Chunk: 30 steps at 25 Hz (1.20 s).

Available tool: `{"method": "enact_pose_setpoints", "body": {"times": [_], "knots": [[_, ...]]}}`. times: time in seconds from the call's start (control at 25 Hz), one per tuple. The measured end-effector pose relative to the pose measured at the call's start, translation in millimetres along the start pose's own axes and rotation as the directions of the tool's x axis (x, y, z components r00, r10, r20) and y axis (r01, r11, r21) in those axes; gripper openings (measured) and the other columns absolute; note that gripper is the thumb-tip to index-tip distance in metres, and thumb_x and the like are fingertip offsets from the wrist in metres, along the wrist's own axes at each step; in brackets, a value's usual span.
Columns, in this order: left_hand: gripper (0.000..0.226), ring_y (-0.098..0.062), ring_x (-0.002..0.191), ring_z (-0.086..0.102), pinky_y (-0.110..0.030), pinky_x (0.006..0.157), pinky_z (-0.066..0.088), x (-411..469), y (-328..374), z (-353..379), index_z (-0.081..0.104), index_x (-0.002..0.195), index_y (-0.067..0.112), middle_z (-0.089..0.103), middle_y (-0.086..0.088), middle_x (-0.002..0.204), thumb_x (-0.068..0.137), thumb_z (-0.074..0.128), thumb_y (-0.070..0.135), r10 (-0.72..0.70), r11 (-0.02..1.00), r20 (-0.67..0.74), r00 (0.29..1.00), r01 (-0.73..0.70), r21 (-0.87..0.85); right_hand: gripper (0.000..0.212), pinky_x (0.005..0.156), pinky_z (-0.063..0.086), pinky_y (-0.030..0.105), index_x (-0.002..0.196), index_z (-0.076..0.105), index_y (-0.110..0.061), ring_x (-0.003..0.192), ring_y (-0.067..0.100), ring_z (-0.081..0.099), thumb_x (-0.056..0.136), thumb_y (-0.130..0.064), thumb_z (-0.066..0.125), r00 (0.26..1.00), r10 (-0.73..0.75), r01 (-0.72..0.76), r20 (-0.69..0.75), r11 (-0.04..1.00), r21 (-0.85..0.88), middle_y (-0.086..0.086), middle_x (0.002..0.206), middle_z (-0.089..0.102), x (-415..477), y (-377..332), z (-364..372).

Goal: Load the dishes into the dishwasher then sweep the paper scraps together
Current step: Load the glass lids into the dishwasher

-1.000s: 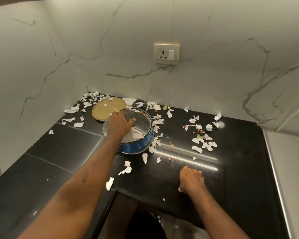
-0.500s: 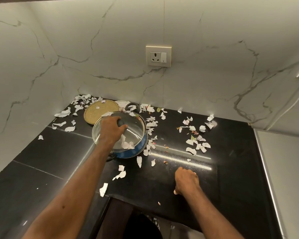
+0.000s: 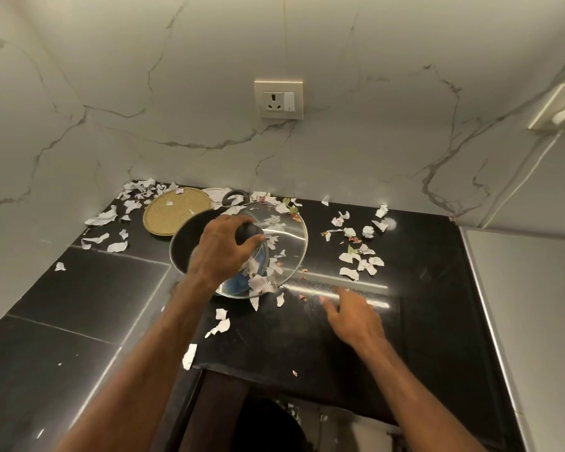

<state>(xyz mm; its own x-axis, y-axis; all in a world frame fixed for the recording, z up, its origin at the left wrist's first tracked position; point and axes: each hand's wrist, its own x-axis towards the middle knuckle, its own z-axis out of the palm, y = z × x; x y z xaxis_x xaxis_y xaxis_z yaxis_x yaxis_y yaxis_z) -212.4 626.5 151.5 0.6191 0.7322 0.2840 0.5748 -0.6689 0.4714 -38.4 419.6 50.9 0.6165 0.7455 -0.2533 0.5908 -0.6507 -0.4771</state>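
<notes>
My left hand [image 3: 221, 247] grips the black knob of a glass lid [image 3: 287, 243], which is tilted up off a blue pot [image 3: 186, 243] with a dark inside. Paper scraps stick to the lid's lower edge. My right hand [image 3: 353, 318] hovers just over the black countertop [image 3: 421, 321] with its fingers spread and holds nothing. A round tan plate [image 3: 173, 212] lies behind the pot near the wall. White paper scraps [image 3: 361, 256] are scattered right of the pot, in the back left corner and in front of the pot.
A marble wall with a socket [image 3: 278, 100] rises behind the counter. The counter ends at a steel edge [image 3: 490, 321] on the right. At the bottom middle a dark opening [image 3: 258, 419] shows below the counter's front edge. A pot handle [image 3: 235, 195] sticks up behind the lid.
My left hand has lifted and tilted the glass lid off the pot to the right. My right hand has opened from a loose fist and moved forward.
</notes>
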Motion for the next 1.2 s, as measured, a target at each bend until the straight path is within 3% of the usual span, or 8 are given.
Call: {"method": "enact_pose_setpoints", "body": {"times": [0.12, 0.24, 0.32, 0.56, 0.72, 0.8, 0.96, 1.2], "knots": [[0.05, -0.017, 0.108, 0.06, -0.032, 0.099, 0.049, -9.9, 18.7, 9.0, 0.067, 0.13, 0.016, 0.067, -0.005, 0.121, 0.087, 0.08, 0.038, 0.104, 0.994, 0.131, 0.986, -0.105, 0.002, 0.053, 0.112, 0.042, 0.036, 0.155, 0.046, -0.03, 0.141, 0.009, 0.047, 0.109, -0.056, 0.039, 0.921, -0.169, 0.315, -0.35, 0.851, 0.419, -0.007, 0.158, 0.049, -8.6, -25.6, -28.6], [0.05, -0.018, 0.11, 0.06, -0.039, 0.1, 0.052, -18.4, 30.0, 18.7, 0.065, 0.131, 0.018, 0.066, -0.004, 0.122, 0.089, 0.078, 0.041, 0.188, 0.979, 0.249, 0.95, -0.201, 0.029, 0.046, 0.119, 0.03, 0.035, 0.156, 0.04, -0.042, 0.148, 0.004, 0.035, 0.112, -0.054, 0.032, 0.857, -0.493, 0.508, -0.148, 0.764, 0.399, -0.012, 0.161, 0.043, -14.9, -54.4, -44.5], [0.05, -0.018, 0.113, 0.058, -0.038, 0.101, 0.05, -22.2, 35.0, 20.2, 0.063, 0.133, 0.02, 0.065, -0.003, 0.124, 0.09, 0.076, 0.043, 0.219, 0.971, 0.303, 0.927, -0.237, 0.026, 0.045, 0.12, 0.027, 0.037, 0.154, 0.038, -0.042, 0.142, 0.001, 0.034, 0.112, -0.054, 0.03, 0.843, -0.529, 0.532, -0.103, 0.788, 0.31, -0.01, 0.157, 0.046, -6.6, -51.9, -43.9], [0.053, -0.018, 0.124, 0.048, -0.038, 0.107, 0.045, -28.1, 36.4, 25.9, 0.058, 0.139, 0.024, 0.057, 0.0, 0.134, 0.091, 0.075, 0.041, 0.262, 0.951, 0.439, 0.859, -0.309, 0.036, 0.074, 0.131, 0.017, 0.048, 0.166, 0.02, -0.033, 0.161, 0.013, 0.016, 0.104, -0.073, 0.015, 0.97, -0.232, 0.242, -0.068, 0.93, 0.276, -0.007, 0.174, 0.018, 40.8, -14.9, -32.3], [0.052, -0.019, 0.124, 0.045, -0.037, 0.106, 0.046, -30.8, 38.1, 43.9, 0.058, 0.138, 0.023, 0.054, 0.0, 0.137, 0.091, 0.076, 0.037, 0.293, 0.94, 0.481, 0.826, -0.341, 0.013, 0.058, 0.127, 0.016, 0.033, 0.159, 0.042, -0.034, 0.156, 0.002, 0.021, 0.112, -0.059, 0.02, 0.873, -0.487, 0.468, -0.027, 0.822, 0.325, -0.011, 0.168, 0.034, 38.0, -39.1, -42.5], [0.052, -0.021, 0.121, 0.048, -0.042, 0.104, 0.047, -30.8, 40.6, 53.6, 0.059, 0.136, 0.022, 0.056, -0.002, 0.135, 0.09, 0.077, 0.038, 0.324, 0.93, 0.478, 0.816, -0.367, -0.005, 0.066, 0.129, 0.018, 0.038, 0.156, 0.048, -0.029, 0.154, 0.006, 0.027, 0.11, -0.064, 0.015, 0.865, -0.501, 0.482, 0.021, 0.843, 0.24, -0.007, 0.164, 0.042, 45.3, -44.5, -42.2], [0.055, -0.021, 0.125, 0.048, -0.039, 0.106, 0.047, -30.1, 48.5, 65.3, 0.054, 0.141, 0.022, 0.052, -0.004, 0.139, 0.092, 0.075, 0.036, 0.308, 0.941, 0.456, 0.835, -0.337, -0.021, 0.09, 0.125, 0.028, 0.051, 0.152, 0.047, -0.017, 0.149, 0.027, 0.042, 0.1, -0.078, 0.007, 0.972, -0.161, 0.19, -0.169, 0.967, 0.172, 0.006, 0.158, 0.048, 58.3, -18.6, -46.9], [0.051, -0.019, 0.116, 0.056, -0.031, 0.098, 0.055, -19.6, 55.7, 81.0, 0.057, 0.129, 0.02, 0.054, -0.003, 0.13, 0.087, 0.083, 0.031, 0.234, 0.964, 0.21, 0.949, -0.197, -0.18, 0.088, 0.123, 0.036, 0.053, 0.167, 0.004, -0.028, 0.158, 0.019, 0.025, 0.101, -0.068, 0.047, 0.861, -0.008, 0.243, -0.508, 0.885, 0.397, -0.002, 0.175, 0.013, 15.9, -11.0, -26.3]]}}
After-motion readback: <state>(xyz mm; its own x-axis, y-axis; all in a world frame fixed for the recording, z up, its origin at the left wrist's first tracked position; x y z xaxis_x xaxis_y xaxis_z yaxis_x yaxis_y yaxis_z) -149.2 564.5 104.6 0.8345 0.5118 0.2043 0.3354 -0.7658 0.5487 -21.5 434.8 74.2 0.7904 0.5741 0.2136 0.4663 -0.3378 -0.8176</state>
